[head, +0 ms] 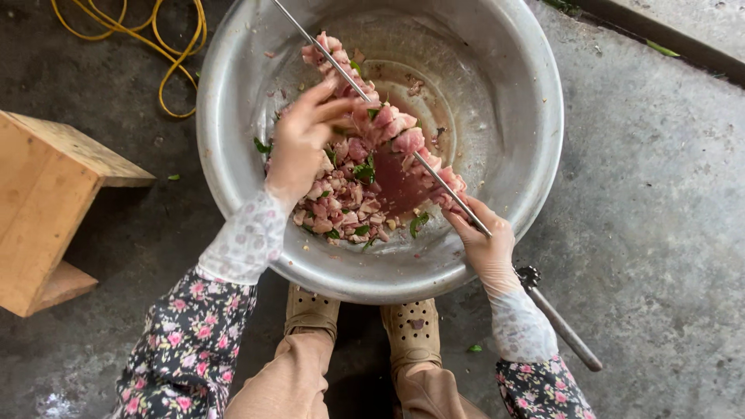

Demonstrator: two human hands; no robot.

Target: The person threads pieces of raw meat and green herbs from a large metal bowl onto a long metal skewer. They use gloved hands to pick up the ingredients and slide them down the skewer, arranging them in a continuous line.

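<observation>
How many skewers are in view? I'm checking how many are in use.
1: a metal skewer slanting across the steel basin, threaded with meat, right hand holding its lower end. Others may be hidden.

The metal basin (497, 186) is walling in both hands, its high rim standing all around the heap of meat cubes (349, 194). The long skewer (388, 124) is running slantwise across the bowl, cutting the inside in two. The bare upper right of the basin floor is leaving open room. Outside, a wooden stool (46, 202) is crowding the left, a yellow cord (167, 46) is lying at upper left, and a fork-like tool (555, 318) is resting by the right rim. The concrete floor (660, 194) on the right is lying open.
</observation>
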